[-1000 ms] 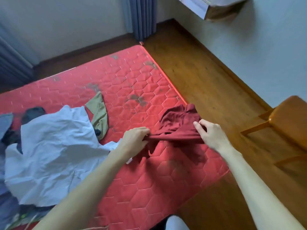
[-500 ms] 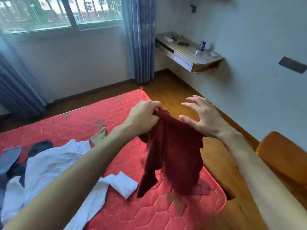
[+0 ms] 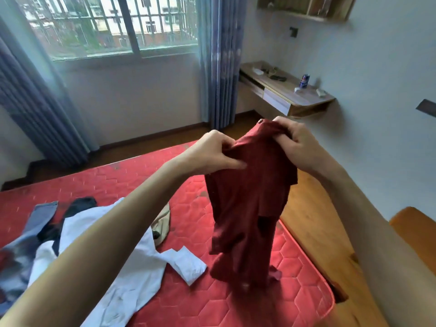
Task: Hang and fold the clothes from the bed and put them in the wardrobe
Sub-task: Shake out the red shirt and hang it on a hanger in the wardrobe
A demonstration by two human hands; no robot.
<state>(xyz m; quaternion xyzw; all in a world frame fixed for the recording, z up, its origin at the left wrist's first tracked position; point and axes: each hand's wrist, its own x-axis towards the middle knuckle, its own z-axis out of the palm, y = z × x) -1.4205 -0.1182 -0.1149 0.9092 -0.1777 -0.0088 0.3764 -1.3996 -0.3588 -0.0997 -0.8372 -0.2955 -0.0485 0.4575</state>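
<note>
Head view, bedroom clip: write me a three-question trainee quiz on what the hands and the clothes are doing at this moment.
1. True or false: both the left hand and the right hand grip the dark red garment.
2. Multiple choice: where does the white shirt lie? A) on the wall desk B) on the red mattress C) on the wooden floor
3. Fill in: the garment's lower end hangs down to the ____.

Key:
1. True; the fingers of both hands pinch its top edge.
2. B
3. Mattress; most of the garment hangs in the air.
</note>
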